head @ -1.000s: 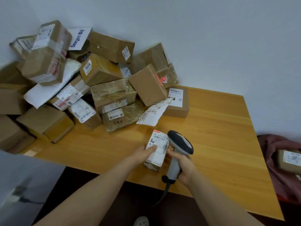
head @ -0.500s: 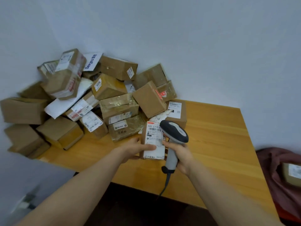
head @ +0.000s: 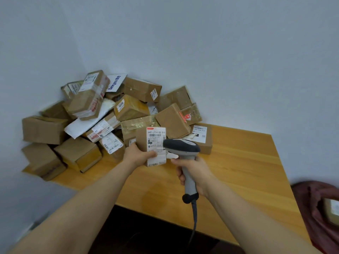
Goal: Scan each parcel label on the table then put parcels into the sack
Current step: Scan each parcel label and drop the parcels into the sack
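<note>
My left hand (head: 138, 155) grips a small brown parcel (head: 145, 138) held upright above the wooden table (head: 238, 171), its white label (head: 156, 142) facing me. My right hand (head: 192, 171) grips the grey handle of a barcode scanner (head: 180, 146), whose dark head sits right beside the label's lower right. A pile of brown cardboard parcels (head: 102, 121) fills the table's far left corner against the wall. A dark red sack (head: 319, 208) lies at the right edge, below the table, with one labelled parcel (head: 332, 209) showing inside it.
A flat labelled box (head: 201, 138) lies on the table just behind the scanner. The scanner's cable (head: 194, 220) hangs down past the table's front edge. Bare wood stretches to the right of my hands.
My left hand has lifted the small parcel off the table and turned it upright with the label toward me. The scanner has risen with it and stays beside the label.
</note>
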Available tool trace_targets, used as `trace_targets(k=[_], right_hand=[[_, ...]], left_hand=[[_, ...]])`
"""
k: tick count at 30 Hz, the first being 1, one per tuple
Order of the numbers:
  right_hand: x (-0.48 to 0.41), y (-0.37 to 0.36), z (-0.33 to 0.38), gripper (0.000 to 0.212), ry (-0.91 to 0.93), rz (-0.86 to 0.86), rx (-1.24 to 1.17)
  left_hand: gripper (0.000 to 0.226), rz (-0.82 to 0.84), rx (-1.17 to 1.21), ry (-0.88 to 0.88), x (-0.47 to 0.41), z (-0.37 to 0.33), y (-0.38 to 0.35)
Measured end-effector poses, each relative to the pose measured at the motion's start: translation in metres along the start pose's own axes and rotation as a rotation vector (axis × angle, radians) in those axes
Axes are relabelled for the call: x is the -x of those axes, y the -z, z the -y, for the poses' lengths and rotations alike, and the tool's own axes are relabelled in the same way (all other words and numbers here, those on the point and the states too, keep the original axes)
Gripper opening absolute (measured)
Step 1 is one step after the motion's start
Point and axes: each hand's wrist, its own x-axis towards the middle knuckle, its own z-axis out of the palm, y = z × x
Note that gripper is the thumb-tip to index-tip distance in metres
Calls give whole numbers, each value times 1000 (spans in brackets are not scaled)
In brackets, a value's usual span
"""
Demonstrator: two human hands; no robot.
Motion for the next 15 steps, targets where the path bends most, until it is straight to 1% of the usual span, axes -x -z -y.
trace_targets(k=[2, 4, 9, 15], right_hand=[[3, -2, 3, 18, -1, 6, 2], [6, -4, 5, 21, 3, 8, 8], [10, -6, 10, 24, 6, 5, 12], [12, -6, 11, 23, 5, -24, 7]], left_hand=[[74, -26, -31, -4, -2, 2, 4], [77, -53, -50, -12, -1, 2, 6], [78, -62, -75, -2, -4, 6, 8], [76, -66, -87, 1, -8, 6, 8]])
